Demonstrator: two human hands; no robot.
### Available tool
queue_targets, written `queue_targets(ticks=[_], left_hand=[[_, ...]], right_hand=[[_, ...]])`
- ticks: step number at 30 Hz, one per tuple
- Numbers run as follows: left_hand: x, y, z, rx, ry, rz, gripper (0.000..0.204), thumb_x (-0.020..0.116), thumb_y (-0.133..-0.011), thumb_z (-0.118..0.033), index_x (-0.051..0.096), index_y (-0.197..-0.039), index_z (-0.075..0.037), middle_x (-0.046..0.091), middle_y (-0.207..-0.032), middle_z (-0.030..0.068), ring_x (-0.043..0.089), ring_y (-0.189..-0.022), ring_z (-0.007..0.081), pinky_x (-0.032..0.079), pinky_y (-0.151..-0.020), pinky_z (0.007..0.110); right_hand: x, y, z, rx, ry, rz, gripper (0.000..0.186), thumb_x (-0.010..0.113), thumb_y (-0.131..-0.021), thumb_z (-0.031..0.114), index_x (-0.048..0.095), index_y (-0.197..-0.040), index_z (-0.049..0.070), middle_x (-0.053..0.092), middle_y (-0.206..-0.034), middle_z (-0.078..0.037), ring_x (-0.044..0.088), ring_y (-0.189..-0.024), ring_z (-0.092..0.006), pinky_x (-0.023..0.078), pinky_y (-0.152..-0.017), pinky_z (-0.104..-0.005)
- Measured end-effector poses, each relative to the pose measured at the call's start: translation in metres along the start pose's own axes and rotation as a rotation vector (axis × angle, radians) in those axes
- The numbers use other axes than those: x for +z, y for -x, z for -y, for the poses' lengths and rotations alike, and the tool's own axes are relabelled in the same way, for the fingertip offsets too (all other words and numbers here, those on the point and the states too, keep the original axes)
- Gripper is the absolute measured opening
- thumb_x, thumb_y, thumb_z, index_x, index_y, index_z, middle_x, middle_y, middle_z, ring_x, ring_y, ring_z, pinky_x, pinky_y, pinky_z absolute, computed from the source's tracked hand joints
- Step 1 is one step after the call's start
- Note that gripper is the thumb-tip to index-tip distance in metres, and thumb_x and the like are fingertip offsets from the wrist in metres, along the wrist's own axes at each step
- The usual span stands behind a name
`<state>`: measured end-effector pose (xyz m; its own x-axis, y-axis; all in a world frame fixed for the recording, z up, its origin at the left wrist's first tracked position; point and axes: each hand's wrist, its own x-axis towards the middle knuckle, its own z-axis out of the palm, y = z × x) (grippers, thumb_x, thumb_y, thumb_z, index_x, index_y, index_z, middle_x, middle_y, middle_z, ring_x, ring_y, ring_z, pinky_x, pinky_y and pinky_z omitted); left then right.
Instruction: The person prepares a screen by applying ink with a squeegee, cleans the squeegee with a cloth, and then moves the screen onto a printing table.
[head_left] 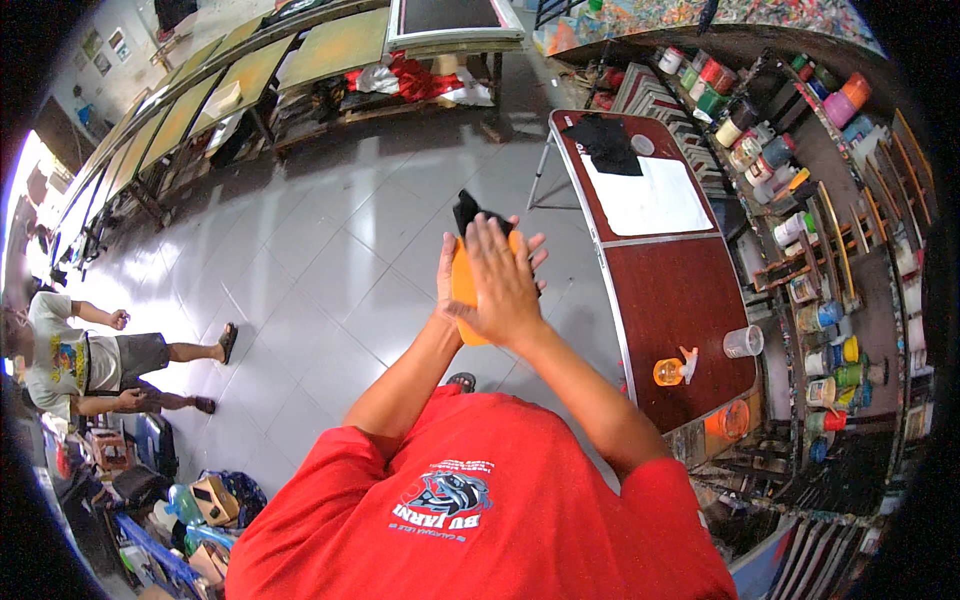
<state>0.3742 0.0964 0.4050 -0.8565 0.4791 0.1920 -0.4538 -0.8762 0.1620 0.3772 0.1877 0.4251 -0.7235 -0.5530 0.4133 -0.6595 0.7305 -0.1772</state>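
Grey tiled floor; shelves of pots beside maroon tabletop, white sheet on it. Above floor: orange piece in left hand, fingers partly hidden, holding; right hand flat across, fingers extended.

I see a flat orange piece between the left grip and right grip, left of the brown rectangular worktop, where a black cloth and flat white sheet lie beyond an orange spray bottle.
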Motion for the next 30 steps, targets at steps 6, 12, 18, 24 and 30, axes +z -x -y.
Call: queue_targets(ticks=[6,12,18,24,30], left_hand=[[-0.001,0.014,0.016,0.215,0.009,-0.113,0.082,0.043,-0.075,-0.067,0.025,-0.137,-0.016,0.027,-0.137,0.0206,0.03,-0.125,0.035,0.026,-0.1,0.055],[-0.01,0.026,0.034,0.213,-0.005,-0.029,0.073,0.038,-0.081,-0.062,0.025,-0.137,-0.016,0.03,-0.135,0.0227,0.034,-0.123,0.0348,0.027,-0.1,0.054],[0.006,0.049,0.048,0.376,-0.066,-0.184,0.074,0.036,-0.082,-0.061,0.027,-0.135,-0.009,0.031,-0.135,0.0229,0.032,-0.125,0.0344,0.029,-0.102,0.05],[0.01,0.066,0.031,0.418,-0.094,-0.214,0.079,0.037,-0.08,-0.061,0.027,-0.135,-0.006,0.031,-0.136,0.0209,0.033,-0.125,0.0333,0.027,-0.103,0.049],[0.019,0.063,0.029,0.364,-0.132,-0.225,0.08,0.037,-0.08,-0.061,0.027,-0.135,-0.003,0.031,-0.135,0.0211,0.035,-0.123,0.033,0.027,-0.102,0.048]], right_hand=[[-0.008,0.045,0.004,-0.097,-0.143,0.094,0.097,0.032,-0.076,0.071,0.018,-0.135,-0.005,0.019,-0.141,-0.023,0.018,-0.132,-0.0354,0.01,-0.105,-0.0511],[-0.01,0.054,0.023,-0.279,-0.283,0.112,0.096,0.038,-0.074,0.069,0.02,-0.136,-0.003,0.021,-0.141,-0.022,0.017,-0.132,-0.0353,0.011,-0.106,-0.0498],[-0.007,0.049,-0.007,-0.227,-0.127,0.129,0.097,0.041,-0.074,0.066,0.018,-0.135,-0.006,0.019,-0.141,-0.024,0.016,-0.132,-0.0351,0.011,-0.106,-0.0503],[-0.01,0.1,0.028,-0.28,-0.334,0.211,0.099,0.041,-0.074,0.067,0.018,-0.134,-0.008,0.017,-0.14,-0.027,0.013,-0.133,-0.0354,0.008,-0.107,-0.0491],[0.006,0.037,0.021,-0.307,-0.165,0.091,0.096,0.027,-0.077,0.071,0.022,-0.134,-0.005,0.024,-0.139,-0.021,0.016,-0.133,-0.0313,0.004,-0.107,-0.0497]])
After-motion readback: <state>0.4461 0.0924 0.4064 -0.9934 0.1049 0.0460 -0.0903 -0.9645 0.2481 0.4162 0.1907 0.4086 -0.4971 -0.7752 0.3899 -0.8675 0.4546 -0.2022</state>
